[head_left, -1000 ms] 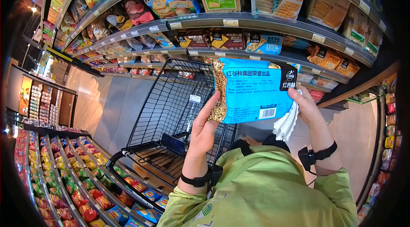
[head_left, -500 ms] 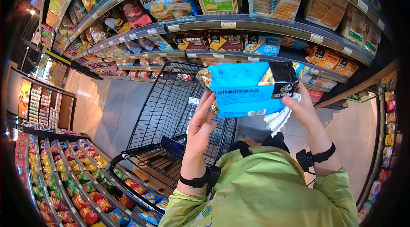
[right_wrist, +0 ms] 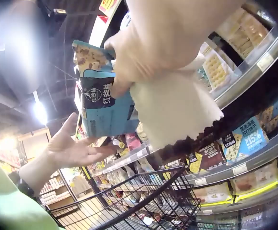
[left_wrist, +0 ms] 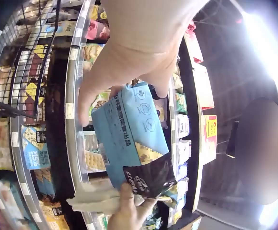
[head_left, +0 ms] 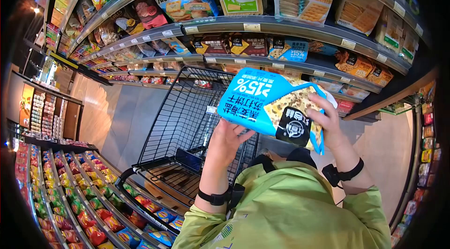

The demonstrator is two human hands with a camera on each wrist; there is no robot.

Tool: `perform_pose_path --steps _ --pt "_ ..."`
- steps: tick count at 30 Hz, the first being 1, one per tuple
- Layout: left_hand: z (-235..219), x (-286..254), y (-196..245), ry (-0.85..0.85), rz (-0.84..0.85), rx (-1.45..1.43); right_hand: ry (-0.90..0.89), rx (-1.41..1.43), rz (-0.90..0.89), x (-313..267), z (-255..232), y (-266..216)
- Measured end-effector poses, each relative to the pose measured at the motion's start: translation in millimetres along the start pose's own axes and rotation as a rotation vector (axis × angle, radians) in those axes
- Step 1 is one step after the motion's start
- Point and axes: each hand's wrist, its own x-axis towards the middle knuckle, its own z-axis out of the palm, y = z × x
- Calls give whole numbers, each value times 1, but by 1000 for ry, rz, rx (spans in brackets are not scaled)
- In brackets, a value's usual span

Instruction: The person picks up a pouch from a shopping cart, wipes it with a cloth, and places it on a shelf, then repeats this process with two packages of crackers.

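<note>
A blue bag of soda crackers is held above the shopping cart, its printed front turned up in the head view. My right hand grips the end with the black logo, fingers over the front and thumb on the back. Below the other end is my left hand, its fingers spread and loosely extended near the bag's underside. The right wrist view shows that left hand palm up with nothing gripped. A crumpled white cloth or tissue hangs from my right hand beside the bag.
A black wire shopping cart stands to the left, close to the body. Shelves ahead hold packaged crackers, including a matching blue pack. Snack bags fill tilted racks at lower left. Wooden-look floor lies to the right.
The bag has turned over from its printed back to its front, the logo end now tilted down toward the body. My left hand has loosened from the bag's side and moved below it.
</note>
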Motion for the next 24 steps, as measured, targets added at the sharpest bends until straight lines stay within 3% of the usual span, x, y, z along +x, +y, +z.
perform_pose_path --steps 5,7,17,20,22,24 --pt "11 1 8 41 -11 -174 73 -127 -211 -5 3 5" --pt "13 1 8 70 -7 -220 53 -162 -212 -9 4 6" --pt "11 4 5 134 64 -226 25 -262 -51 -11 4 10" --pt "8 4 6 166 131 -162 -100 -216 133 -14 0 9" --pt "8 2 4 251 241 -12 -112 -162 228 -12 -3 6" --pt "10 4 3 210 303 211 -152 -26 356 -3 -9 -3"
